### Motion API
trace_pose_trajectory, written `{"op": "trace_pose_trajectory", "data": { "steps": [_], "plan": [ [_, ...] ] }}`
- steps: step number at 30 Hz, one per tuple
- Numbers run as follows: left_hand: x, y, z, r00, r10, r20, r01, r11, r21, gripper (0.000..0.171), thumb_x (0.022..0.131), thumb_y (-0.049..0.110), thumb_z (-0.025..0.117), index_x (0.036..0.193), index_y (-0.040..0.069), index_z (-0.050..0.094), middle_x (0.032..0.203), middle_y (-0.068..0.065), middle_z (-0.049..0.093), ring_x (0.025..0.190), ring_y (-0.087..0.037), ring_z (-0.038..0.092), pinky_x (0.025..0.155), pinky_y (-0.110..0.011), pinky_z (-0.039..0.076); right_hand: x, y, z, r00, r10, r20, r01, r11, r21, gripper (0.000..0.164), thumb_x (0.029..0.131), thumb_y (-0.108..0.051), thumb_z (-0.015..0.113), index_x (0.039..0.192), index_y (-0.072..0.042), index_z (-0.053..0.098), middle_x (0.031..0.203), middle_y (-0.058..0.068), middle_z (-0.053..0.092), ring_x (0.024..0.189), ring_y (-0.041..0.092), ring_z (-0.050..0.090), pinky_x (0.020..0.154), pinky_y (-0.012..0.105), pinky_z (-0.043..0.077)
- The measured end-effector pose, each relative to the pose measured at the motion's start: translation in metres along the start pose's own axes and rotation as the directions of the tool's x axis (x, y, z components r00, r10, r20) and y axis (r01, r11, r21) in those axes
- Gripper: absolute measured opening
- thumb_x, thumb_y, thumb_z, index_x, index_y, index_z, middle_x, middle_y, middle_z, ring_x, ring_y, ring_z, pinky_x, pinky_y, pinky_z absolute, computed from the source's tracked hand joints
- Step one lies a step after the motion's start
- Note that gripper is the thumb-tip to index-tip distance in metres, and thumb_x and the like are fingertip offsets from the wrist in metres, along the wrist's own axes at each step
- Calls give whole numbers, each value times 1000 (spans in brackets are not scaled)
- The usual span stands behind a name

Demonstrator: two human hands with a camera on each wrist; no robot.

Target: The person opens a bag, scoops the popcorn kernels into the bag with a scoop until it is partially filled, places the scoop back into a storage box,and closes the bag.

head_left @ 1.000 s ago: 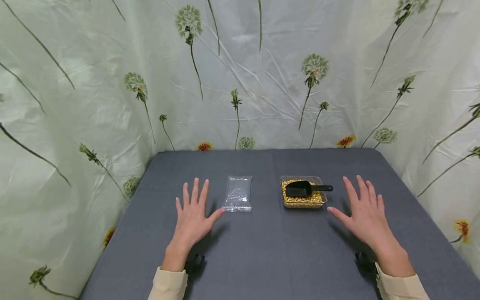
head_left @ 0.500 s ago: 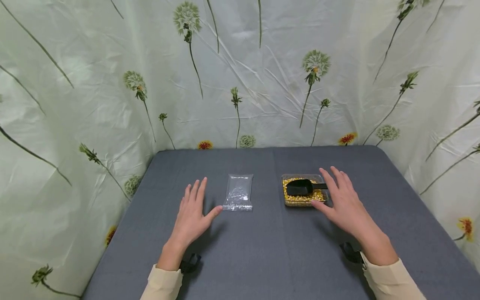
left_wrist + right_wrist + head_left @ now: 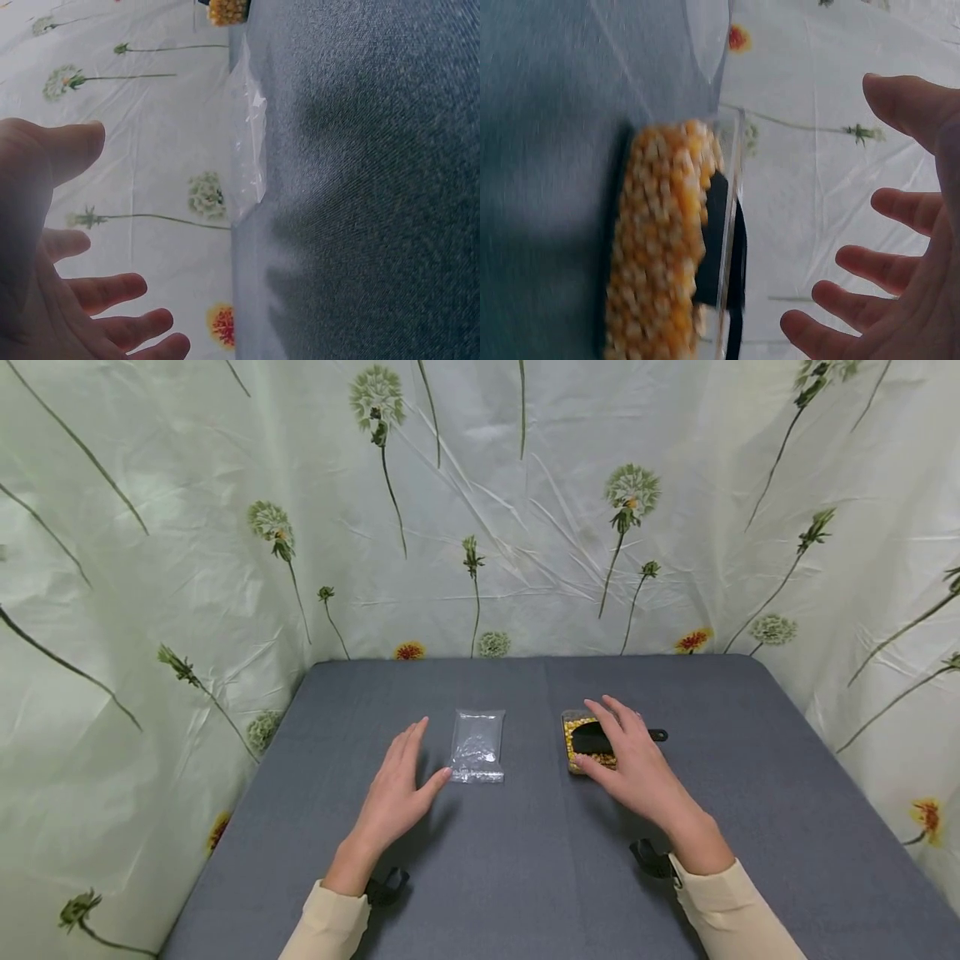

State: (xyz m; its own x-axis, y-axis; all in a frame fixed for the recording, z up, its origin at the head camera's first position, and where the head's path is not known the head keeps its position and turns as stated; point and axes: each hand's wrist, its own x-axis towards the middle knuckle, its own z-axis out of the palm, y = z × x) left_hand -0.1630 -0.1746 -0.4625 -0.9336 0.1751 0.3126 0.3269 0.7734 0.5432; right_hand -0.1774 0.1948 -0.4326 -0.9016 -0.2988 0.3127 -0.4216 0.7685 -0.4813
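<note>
Head view: right hand [image 3: 638,770] overlaps scoop [image 3: 591,740]; right wrist view: gap.

Right hand [image 3: 643,777]: brought leftward from beside the corn box [image 3: 573,714] to above it, so that its right part is hidden.
Scoop [image 3: 591,738]: partly covered by that hand.
Left hand [image 3: 392,806]: fingers drawn closer together, angled toward the bag [image 3: 478,745].
</note>
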Motion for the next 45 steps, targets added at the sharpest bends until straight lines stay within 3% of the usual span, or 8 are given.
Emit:
{"op": "trace_pose_trajectory", "data": {
  "steps": [6,15,24,34,45],
  "plan": [
    [1,0,4,1000,13,-8,-13,998,-57,81,95,36,71,160,21,26,159,-6,36,144,-28,36,107,-59,37,7,-12,15,999,-14,34,13,1000,25,79,92,-42,75,156,-20,36,160,17,28,145,41,28,105,67,32],
    [1,0,8,998,-42,46,46,994,-100,73,98,33,67,160,28,27,158,-5,38,143,-28,38,107,-57,38,14,-24,39,996,-72,54,69,996,62,71,93,-40,73,154,-20,42,158,12,32,145,34,30,107,60,34],
    [4,3,12,997,-39,67,49,989,-142,69,99,31,66,158,22,31,157,-6,40,142,-28,40,107,-56,38,17,-36,57,990,-109,84,102,991,86,65,94,-41,73,151,-25,46,154,11,39,141,32,37,105,58,38],
    [6,-1,20,996,-44,76,58,978,-200,65,98,26,68,155,15,39,146,-15,51,130,-34,52,100,-53,45,22,-44,73,983,-172,66,168,984,63,62,90,-36,77,144,-17,55,145,14,49,133,33,47,102,56,42],
    [7,-2,26,993,-107,55,117,969,-218,55,95,21,72,146,10,52,133,-17,62,114,-32,62,90,-50,52,23,-48,92,977,-177,115,164,980,115,57,90,-34,78,140,-15,59,132,6,58,122,27,56,97,50,47]
  ]
}}
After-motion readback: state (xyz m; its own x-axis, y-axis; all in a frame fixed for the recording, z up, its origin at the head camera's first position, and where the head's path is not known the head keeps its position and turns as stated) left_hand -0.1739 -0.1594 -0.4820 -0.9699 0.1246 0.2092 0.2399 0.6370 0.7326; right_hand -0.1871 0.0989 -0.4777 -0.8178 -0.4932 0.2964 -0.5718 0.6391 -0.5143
